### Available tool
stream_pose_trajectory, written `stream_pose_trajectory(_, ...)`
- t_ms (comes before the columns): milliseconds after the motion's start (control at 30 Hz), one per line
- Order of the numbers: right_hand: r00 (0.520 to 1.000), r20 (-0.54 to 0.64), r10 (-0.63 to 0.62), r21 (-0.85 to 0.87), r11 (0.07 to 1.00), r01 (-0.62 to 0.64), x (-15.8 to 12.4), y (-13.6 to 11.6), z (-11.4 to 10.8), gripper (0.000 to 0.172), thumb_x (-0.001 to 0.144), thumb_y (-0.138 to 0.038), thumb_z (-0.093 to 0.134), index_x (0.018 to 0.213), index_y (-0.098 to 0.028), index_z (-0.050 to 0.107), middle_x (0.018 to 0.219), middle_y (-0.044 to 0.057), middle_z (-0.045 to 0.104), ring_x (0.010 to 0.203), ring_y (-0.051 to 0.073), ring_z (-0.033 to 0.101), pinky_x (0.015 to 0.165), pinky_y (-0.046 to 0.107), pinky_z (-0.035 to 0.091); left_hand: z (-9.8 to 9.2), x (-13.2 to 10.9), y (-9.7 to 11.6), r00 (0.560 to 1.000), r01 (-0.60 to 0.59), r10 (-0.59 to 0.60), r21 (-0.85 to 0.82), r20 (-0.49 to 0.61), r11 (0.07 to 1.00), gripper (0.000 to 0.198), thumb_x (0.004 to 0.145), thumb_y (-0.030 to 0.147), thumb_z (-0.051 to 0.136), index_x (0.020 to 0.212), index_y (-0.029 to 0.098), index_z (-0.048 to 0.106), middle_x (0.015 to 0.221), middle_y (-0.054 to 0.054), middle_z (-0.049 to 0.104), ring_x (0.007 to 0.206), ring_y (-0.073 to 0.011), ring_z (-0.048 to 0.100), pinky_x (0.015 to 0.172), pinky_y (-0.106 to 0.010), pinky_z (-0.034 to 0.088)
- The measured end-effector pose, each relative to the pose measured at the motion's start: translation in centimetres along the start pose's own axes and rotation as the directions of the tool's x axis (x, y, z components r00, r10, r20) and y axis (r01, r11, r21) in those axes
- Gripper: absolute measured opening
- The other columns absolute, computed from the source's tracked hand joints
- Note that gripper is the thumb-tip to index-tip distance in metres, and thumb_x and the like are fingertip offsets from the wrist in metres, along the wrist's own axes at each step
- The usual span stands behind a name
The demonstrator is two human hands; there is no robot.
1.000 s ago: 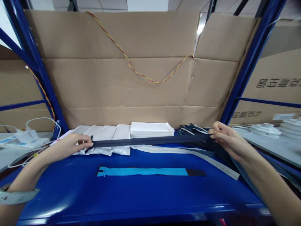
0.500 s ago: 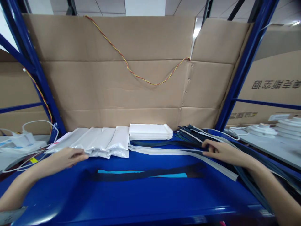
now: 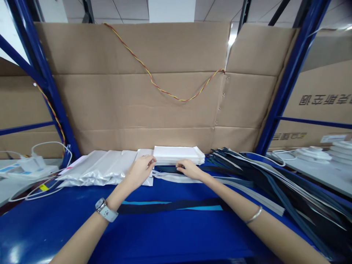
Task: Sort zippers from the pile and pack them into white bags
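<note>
White stack [image 3: 178, 151]: rear of blue tabletop [image 3: 165, 238], approx. 0 legible print. Your L hand [image 3: 141, 169] is at the stack's L front corner, over the white packets [image 3: 106, 168], fingers bent; can't tell if closed on anything. Your R hand [image 3: 189, 169] is at the stack's front ctr., thumb & forefinger curled; grip likewise can't be confirmed. Both your forearms angle inward toward the stack; watch [image 3: 106, 210] on L wrist, bracelet [image 3: 253, 215] on R forearm. Pale zipper strip [image 3: 168, 178]: just in front of stack. Farther fwd. of it: dark strip [image 3: 165, 207] lying across lt.-blue strip [image 3: 203, 208]. R of stack: loose strips [image 3: 275, 179], piled. Well R of stack: carton [image 3: 324, 82] w/ lg. Chinese chars., upside down, cut by frame edge; label [image 3: 332, 138] too small to read.
</note>
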State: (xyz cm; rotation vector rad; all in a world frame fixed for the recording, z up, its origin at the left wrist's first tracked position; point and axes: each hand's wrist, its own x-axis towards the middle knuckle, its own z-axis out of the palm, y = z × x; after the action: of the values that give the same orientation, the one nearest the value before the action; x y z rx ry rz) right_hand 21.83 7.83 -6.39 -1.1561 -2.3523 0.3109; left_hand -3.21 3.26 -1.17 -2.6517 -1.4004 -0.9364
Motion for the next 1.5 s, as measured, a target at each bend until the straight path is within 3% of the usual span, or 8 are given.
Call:
stream_pose_trajectory(233,0.998,0.062,-0.033,0.510,0.860,-0.003,-1.5,-2.2,-4.1,0.017,0.085,-0.034,0.049,0.088,-0.017,0.051,0.069,-0.001,0.052,0.059,0.010,0.048,0.057,0.022,0.040,1.5,-0.7,0.2,0.997,0.049,-0.054,-0.097,-0.046,0.994,0.034,0.092,0.034,0.035,0.116,0.016,0.050,0.106,-0.010,0.058,0.095,-0.0215,0.055,0.082,-0.035,0.041)
stream_pose_trajectory(433,0.996,0.061,-0.061,0.551,0.834,0.018,-2.2,-3.8,-5.9,0.021,0.084,-0.039,0.051,0.085,-0.017,0.052,0.067,-0.002,0.050,0.062,0.011,0.047,0.060,0.023,0.039,1.0,-0.9,2.2,0.996,0.081,-0.093,-0.362,-0.016,0.928,0.033,0.095,0.038,0.025,0.087,0.019,0.050,0.075,-0.001,0.060,0.068,-0.0138,0.056,0.068,-0.027,0.041)
stream_pose_trajectory(567,0.994,0.051,-0.100,0.419,0.905,0.070,-2.2,-4.2,-5.5,0.021,0.084,-0.038,0.050,0.088,-0.017,0.053,0.076,0.002,0.055,0.070,0.013,0.051,0.068,0.027,0.041,1.0,-1.2,2.6,0.992,0.075,-0.105,-0.343,-0.068,0.936,0.032,0.094,0.036,0.028,0.073,0.019,0.044,0.062,0.002,0.053,0.056,-0.0117,0.049,0.059,-0.024,0.037)
stream_pose_trajectory(700,0.974,-0.217,-0.066,0.168,0.980,0.104,-2.4,-6.3,-4.7,0.022,0.081,-0.037,0.056,0.088,-0.017,0.056,0.085,0.005,0.058,0.078,0.016,0.051,0.075,0.030,0.040,1.1,-1.6,2.8,0.986,0.068,-0.092,-0.170,-0.138,0.983,0.028,0.092,0.035,0.032,0.071,0.020,0.043,0.057,0.003,0.045,0.053,-0.0129,0.044,0.056,-0.024,0.032)
stream_pose_trajectory(1067,0.998,-0.003,0.059,0.673,0.739,-0.042,-2.5,-9.1,-0.9,0.008,0.076,-0.020,0.052,0.072,-0.015,0.057,0.067,0.001,0.059,0.062,0.012,0.053,0.064,0.025,0.042,2.3,-2.0,4.0,0.999,-0.001,-0.007,-0.189,-0.044,0.982,0.026,0.093,0.031,0.031,0.076,0.020,0.048,0.063,0.002,0.049,0.057,-0.0129,0.046,0.056,-0.024,0.033)
stream_pose_trajectory(1167,0.996,-0.056,0.074,0.548,0.836,-0.031,-2.7,-9.4,-1.0,0.008,0.072,-0.014,0.049,0.067,-0.016,0.055,0.063,0.000,0.057,0.059,0.011,0.050,0.059,0.023,0.039,2.2,-2.2,4.1,0.998,-0.033,0.027,-0.121,-0.049,0.992,0.027,0.094,0.031,0.031,0.078,0.020,0.051,0.065,0.001,0.052,0.059,-0.0136,0.048,0.057,-0.024,0.034)
stream_pose_trajectory(1300,0.983,-0.175,-0.056,0.035,0.997,0.063,-2.5,-9.7,-1.5,0.009,0.071,-0.013,0.049,0.068,-0.017,0.057,0.062,0.001,0.058,0.058,0.012,0.049,0.066,0.027,0.036,1.2,-1.7,3.3,0.988,-0.143,0.147,0.080,-0.043,0.986,0.026,0.092,0.030,0.035,0.082,0.021,0.057,0.070,-0.002,0.055,0.076,-0.0179,0.053,0.063,-0.026,0.036)
stream_pose_trajectory(1500,0.971,-0.235,0.044,-0.409,0.902,-0.140,-1.8,-5.9,-3.5,0.015,0.075,-0.015,0.049,0.074,-0.017,0.063,0.066,0.008,0.064,0.065,0.019,0.056,0.067,0.029,0.033,-3.9,-0.5,-1.0,0.965,0.121,-0.031,0.335,-0.260,0.934,0.032,0.093,0.035,0.034,0.080,0.020,0.059,0.071,-0.003,0.052,0.066,-0.0160,0.050,0.062,-0.026,0.035)
